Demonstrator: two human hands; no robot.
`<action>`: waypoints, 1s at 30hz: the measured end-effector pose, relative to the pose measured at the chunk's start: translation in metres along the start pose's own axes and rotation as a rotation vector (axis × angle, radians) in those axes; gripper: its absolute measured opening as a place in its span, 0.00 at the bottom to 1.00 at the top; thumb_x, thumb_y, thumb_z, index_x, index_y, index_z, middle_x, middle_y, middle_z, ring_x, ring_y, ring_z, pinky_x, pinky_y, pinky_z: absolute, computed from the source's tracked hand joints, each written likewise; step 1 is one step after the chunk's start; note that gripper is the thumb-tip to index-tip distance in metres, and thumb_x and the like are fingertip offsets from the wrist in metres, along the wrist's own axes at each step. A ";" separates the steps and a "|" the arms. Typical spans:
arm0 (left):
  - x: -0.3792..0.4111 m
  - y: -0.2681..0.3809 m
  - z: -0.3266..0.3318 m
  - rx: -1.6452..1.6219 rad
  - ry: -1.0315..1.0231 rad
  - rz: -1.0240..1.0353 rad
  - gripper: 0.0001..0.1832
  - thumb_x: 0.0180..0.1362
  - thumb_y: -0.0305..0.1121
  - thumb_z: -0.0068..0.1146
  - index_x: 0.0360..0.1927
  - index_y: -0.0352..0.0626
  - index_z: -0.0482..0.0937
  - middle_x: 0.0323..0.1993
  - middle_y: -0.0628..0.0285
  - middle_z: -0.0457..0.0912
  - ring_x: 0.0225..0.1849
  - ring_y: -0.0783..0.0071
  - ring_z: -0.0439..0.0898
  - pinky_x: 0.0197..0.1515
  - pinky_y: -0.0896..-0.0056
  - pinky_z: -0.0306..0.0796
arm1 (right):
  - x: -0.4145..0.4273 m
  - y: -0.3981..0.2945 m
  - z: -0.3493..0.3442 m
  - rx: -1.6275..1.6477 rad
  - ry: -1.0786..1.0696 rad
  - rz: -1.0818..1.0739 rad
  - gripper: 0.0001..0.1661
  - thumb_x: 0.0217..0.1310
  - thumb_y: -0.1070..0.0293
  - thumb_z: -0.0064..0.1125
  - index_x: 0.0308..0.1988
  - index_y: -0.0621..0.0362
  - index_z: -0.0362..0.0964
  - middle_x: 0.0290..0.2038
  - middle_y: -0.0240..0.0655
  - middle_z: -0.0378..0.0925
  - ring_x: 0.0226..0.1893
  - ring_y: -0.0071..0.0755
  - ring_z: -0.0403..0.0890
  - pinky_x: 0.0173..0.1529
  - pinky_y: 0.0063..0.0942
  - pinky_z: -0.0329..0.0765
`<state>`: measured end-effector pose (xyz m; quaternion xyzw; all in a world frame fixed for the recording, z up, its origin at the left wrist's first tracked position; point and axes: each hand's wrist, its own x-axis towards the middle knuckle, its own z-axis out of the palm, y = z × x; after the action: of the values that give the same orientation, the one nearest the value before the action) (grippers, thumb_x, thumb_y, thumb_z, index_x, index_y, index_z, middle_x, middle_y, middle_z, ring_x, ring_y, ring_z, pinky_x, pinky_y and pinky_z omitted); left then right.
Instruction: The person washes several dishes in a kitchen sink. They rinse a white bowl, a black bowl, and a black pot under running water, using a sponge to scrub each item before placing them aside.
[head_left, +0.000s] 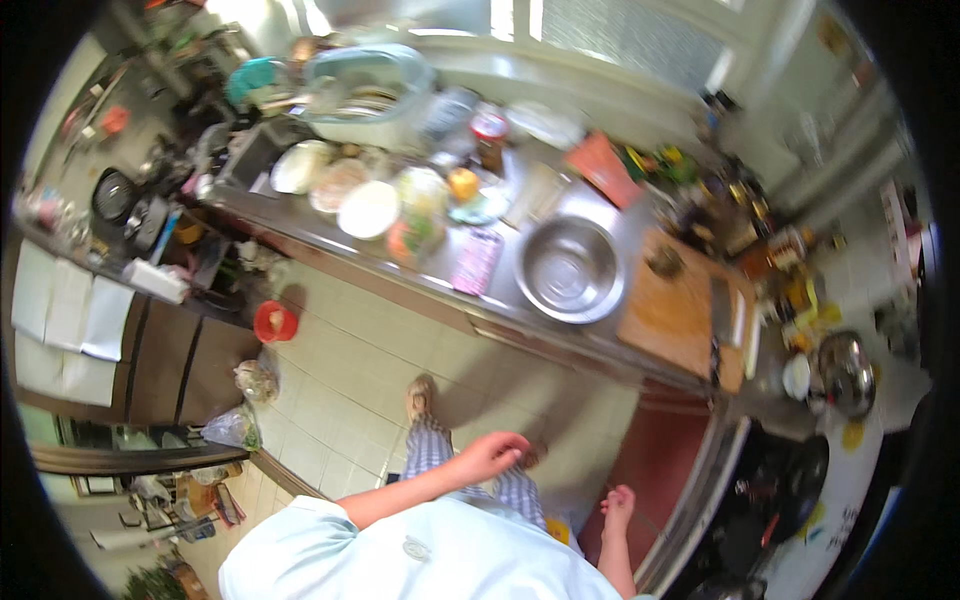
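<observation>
My left hand hangs in front of my body, loosely curled, with nothing seen in it. Lower right, my right hand is near the dark red cabinet front, its fingers bent and apart; it holds nothing I can see. Ahead on the steel counter is a stainless steel basin. To its right lies a wooden cutting board with a cleaver and a small round dark item. A pink patterned phone-like object lies left of the basin.
Plates and bowls, a bag of vegetables and a lidded jar crowd the counter. Bottles stand in the right corner, above a stove with a black wok. A red bucket and bags sit on the floor.
</observation>
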<state>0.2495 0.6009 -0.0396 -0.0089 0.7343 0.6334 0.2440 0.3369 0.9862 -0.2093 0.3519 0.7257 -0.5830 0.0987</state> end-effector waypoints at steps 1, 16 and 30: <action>-0.009 -0.006 -0.016 -0.070 0.034 0.021 0.14 0.61 0.31 0.49 0.49 0.40 0.73 0.43 0.60 0.78 0.44 0.74 0.76 0.46 0.72 0.71 | -0.009 -0.018 0.037 -0.062 -0.189 0.061 0.16 0.58 0.73 0.52 0.48 0.57 0.67 0.34 0.31 0.75 0.24 0.21 0.75 0.26 0.18 0.71; -0.219 -0.139 -0.391 -0.171 0.954 -0.018 0.12 0.59 0.31 0.51 0.45 0.38 0.75 0.38 0.61 0.80 0.39 0.75 0.78 0.43 0.74 0.72 | -0.141 -0.266 0.543 -0.711 -0.929 -0.793 0.15 0.58 0.69 0.56 0.46 0.59 0.72 0.36 0.36 0.78 0.34 0.26 0.78 0.39 0.24 0.75; -0.198 -0.155 -0.629 -0.515 1.049 -0.051 0.11 0.60 0.28 0.50 0.46 0.35 0.74 0.40 0.62 0.79 0.42 0.76 0.77 0.47 0.76 0.71 | -0.237 -0.439 0.951 -0.578 -1.322 -1.075 0.11 0.53 0.69 0.56 0.39 0.58 0.75 0.33 0.45 0.77 0.33 0.43 0.79 0.37 0.33 0.75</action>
<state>0.2556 -0.0759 -0.0607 -0.3981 0.5788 0.6964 -0.1468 -0.0180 -0.0099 -0.0232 -0.4811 0.7056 -0.4287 0.2947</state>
